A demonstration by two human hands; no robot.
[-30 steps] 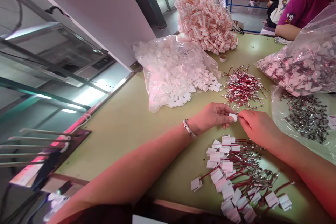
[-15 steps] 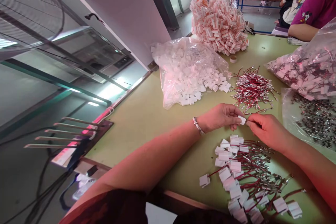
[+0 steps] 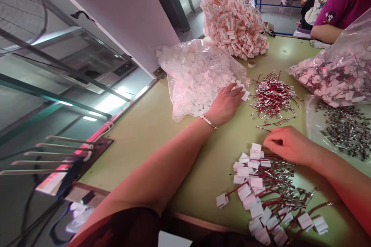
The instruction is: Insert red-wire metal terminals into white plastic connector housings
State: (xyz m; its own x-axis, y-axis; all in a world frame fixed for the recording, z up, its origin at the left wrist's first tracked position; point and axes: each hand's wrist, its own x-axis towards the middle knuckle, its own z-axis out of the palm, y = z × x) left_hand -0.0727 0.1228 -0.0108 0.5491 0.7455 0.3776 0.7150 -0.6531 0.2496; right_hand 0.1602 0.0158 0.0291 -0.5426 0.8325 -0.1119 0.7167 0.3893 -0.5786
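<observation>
Plugs fitted with red wires [image 3: 256, 182] lie heaped on the near right of the surface [image 3: 136, 139] in the head view, so we judge a fair batch done. Plenty looks left: loose white plugs [image 3: 199, 107] fill and spill from a clear bag [image 3: 176, 114], and a pile of loose red wires [image 3: 274, 96] lies to its right.

Our left hand [image 3: 227, 102] rests over the spilled plugs, fingers partly spread and bent downward; our right hand [image 3: 285, 144] is loosely curled at the far edge of the fitted heap. We cannot tell whether either has hold of anything, as the fingertips are hidden.

Around us are small metal parts [image 3: 346, 131], a full bag [image 3: 339, 73] crowding the right side, a pale pink pile [image 3: 234, 27], a tape roll [image 3: 251, 63] and a co-worker's sleeve [image 3: 344, 4]. Nothing seems to block our left hand.
</observation>
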